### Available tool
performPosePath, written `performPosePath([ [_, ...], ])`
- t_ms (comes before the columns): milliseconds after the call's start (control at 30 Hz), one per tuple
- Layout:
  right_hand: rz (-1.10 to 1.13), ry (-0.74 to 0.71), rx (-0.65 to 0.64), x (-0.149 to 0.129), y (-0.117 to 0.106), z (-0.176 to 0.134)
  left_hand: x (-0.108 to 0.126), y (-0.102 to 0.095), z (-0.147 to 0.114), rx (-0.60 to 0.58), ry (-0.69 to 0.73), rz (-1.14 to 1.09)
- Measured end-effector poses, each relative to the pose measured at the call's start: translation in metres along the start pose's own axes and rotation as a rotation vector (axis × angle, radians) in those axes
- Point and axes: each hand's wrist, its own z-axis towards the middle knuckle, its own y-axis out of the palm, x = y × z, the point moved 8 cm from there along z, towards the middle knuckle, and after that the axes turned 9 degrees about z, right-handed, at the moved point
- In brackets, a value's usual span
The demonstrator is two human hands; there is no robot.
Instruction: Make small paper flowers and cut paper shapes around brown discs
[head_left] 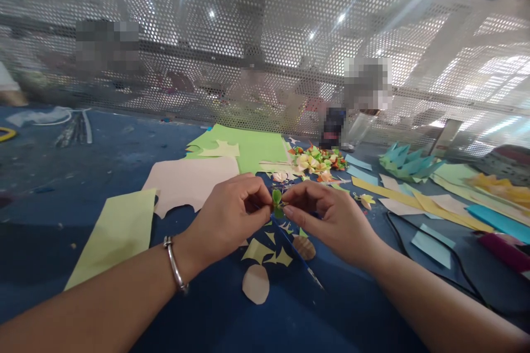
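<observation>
Between my fingertips is a small green paper flower. My left hand pinches it from the left, a silver bangle on its wrist. From the other side, the thumb and forefinger of my right hand close on its right edge. Below the hands a thin blue stick with a pale, worn tip lies slanting on the table. Yellow-green paper scraps and a round beige paper piece lie near it. A brownish round piece sits partly under my right hand.
Finished paper flowers are heaped beyond my hands, beside green sheets. Pink paper and a yellow-green sheet lie left. At right are paper strips, a teal paper flower and a black cord. A perforated metal screen stands behind.
</observation>
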Motion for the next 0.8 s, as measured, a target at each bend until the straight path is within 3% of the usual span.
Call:
performPosePath([
  [800, -0.099, -0.054, 0.056, -0.0066, -0.0001, -0.0001, 0.0046, 0.0026, -0.0014, -0.012, 0.034, 0.088],
])
